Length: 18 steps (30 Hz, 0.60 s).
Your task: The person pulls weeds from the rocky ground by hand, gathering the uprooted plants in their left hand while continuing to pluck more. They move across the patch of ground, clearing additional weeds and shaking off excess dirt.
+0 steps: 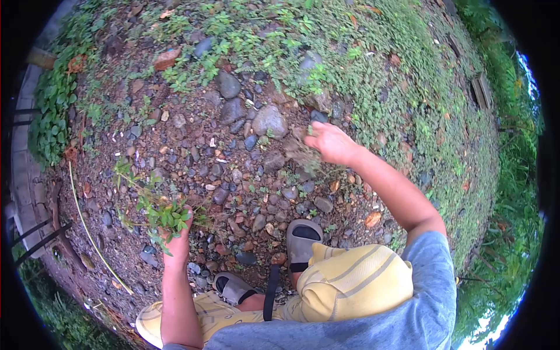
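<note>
My left hand (179, 238) is closed around a bunch of leafy green weeds (166, 217), held low over the stony soil to the left of my feet. Stems from the bunch stick out to the left and upward. Out in front, my right hand (331, 144) is reached forward with its fingers pinched together. A blurred, brownish weed (302, 153) hangs at those fingers, its outline smeared by motion. Just left of this hand lies a large pale stone (269, 121), and a dark stone (318, 116) sits right above the fingertips.
Low green weeds (402, 111) cover the ground ahead and to the right. Pebbles (219, 195) litter the soil between my hands. My sandalled feet (303, 242) are close below. A long pale stalk (96, 233) lies at left, near a paved edge (26, 151).
</note>
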### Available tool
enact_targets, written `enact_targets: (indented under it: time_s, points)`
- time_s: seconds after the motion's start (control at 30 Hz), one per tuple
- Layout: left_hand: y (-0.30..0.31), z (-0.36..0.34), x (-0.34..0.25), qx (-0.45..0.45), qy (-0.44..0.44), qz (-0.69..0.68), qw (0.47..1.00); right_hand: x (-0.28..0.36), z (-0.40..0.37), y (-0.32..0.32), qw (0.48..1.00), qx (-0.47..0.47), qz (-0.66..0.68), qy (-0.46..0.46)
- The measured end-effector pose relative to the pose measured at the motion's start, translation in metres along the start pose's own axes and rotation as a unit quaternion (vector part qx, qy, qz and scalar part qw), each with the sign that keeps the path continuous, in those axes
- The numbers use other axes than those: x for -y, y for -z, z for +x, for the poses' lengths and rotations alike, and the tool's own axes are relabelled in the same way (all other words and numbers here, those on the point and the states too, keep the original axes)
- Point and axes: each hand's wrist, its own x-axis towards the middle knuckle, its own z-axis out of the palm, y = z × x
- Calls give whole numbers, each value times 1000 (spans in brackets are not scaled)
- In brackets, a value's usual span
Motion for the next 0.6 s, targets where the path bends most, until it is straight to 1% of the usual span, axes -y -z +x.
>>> enact_targets:
  time_s: [0.03,0.1,0.13,0.17,0.2,0.27,0.3,0.4,0.43,0.53,0.57,0.6]
  points:
    - [0,-3,-2,9,-7,-28,1000,-4,15,-2,999,-44,-25,16]
    - [4,-6,5,-3,-23,3,1000,-16,45,-7,988,-132,-71,47]
    - [8,-9,7,-10,-31,18,999,-21,58,-3,988,-102,-109,23]
    - [9,-14,6,-30,-40,35,998,-31,69,-8,982,-134,-136,-7]
    - [10,-17,2,-25,-27,39,999,-42,77,-16,972,-165,-161,-36]
    - [16,-22,-4,-15,0,47,999,-54,90,-16,955,-116,-235,-139]
    - [20,-23,3,-8,-3,34,999,-56,94,-13,945,-135,-258,-152]
    - [25,-25,18,-7,-10,17,1000,-59,109,-14,948,-61,-191,-249]
    - [26,-26,18,2,-20,37,999,-55,113,-10,938,-50,-198,-279]
    - [23,-28,20,-20,-62,86,994,-54,125,-2,926,88,-247,-272]
    - [24,-28,17,-7,-60,109,992,-57,128,-1,920,104,-253,-281]
    - [25,-30,11,1,-55,100,993,-59,131,0,914,120,-258,-289]
